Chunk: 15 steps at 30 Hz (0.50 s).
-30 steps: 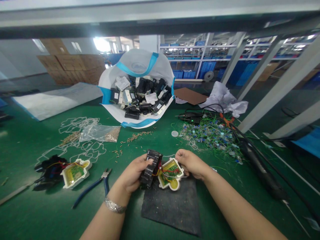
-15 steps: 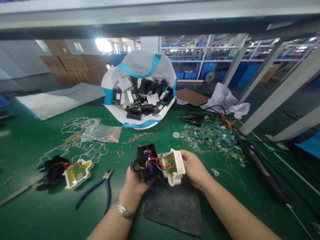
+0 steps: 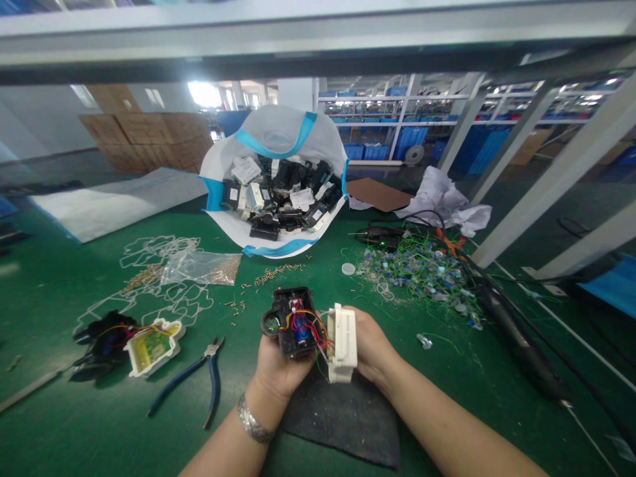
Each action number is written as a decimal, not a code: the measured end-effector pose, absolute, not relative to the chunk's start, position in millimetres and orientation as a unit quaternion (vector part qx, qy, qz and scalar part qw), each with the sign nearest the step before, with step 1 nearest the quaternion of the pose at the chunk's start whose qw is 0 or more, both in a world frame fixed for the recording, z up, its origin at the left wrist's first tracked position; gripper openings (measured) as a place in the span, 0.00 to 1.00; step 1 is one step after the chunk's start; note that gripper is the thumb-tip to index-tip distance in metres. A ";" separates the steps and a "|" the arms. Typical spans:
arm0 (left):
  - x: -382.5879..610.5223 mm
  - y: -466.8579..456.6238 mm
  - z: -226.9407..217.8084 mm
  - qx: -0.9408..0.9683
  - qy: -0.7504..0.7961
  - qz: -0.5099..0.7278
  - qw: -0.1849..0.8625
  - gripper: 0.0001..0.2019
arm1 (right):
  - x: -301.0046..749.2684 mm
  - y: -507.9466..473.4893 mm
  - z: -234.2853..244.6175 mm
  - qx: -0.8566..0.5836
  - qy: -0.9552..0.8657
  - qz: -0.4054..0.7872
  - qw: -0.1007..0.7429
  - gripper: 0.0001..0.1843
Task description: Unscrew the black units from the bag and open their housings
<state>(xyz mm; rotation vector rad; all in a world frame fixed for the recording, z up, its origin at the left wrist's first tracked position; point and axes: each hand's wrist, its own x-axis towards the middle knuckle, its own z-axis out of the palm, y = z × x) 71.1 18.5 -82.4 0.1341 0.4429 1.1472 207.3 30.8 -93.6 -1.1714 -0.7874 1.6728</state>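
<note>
My left hand (image 3: 281, 371) is closed under a black plastic housing (image 3: 293, 328), its open side facing up with a blue part and coloured wires inside. Red, yellow and dark wires run from it to a white plastic cover (image 3: 342, 344). That cover stands on edge, its outer side toward the right, gripped in my right hand (image 3: 372, 348). Below both lies a dark mat (image 3: 348, 424). Left of my hands are blue-handled pliers (image 3: 213, 377) and another opened unit, with a white half (image 3: 154, 348) wired to a black half (image 3: 104, 344).
A white bag (image 3: 318, 132) full of black and white units stands behind. Loose screws (image 3: 278, 273), a plastic bag of screws (image 3: 226, 270) and white gasket rings (image 3: 163, 248) lie left. A heap of green-wired parts (image 3: 417, 271) and a black electric screwdriver (image 3: 521, 344) lie right.
The white cover has turned so its inside faces away from view and its outer side shows. The black housing has tilted slightly and shifted a little left.
</note>
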 end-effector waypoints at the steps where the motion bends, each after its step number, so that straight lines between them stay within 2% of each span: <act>1: 72.9 18.3 -82.0 0.048 0.206 0.539 0.815 0.10 | 205.5 30.6 -94.4 -0.471 -0.321 0.686 0.452 0.16; 10: 71.7 28.9 -79.9 0.001 0.199 0.605 0.770 0.13 | 193.5 11.4 -85.4 -0.446 -0.358 0.727 0.380 0.23; 15: 66.5 35.0 -74.4 -0.017 0.198 0.637 0.745 0.18 | 197.8 6.6 -84.9 -0.462 -0.376 0.724 0.347 0.17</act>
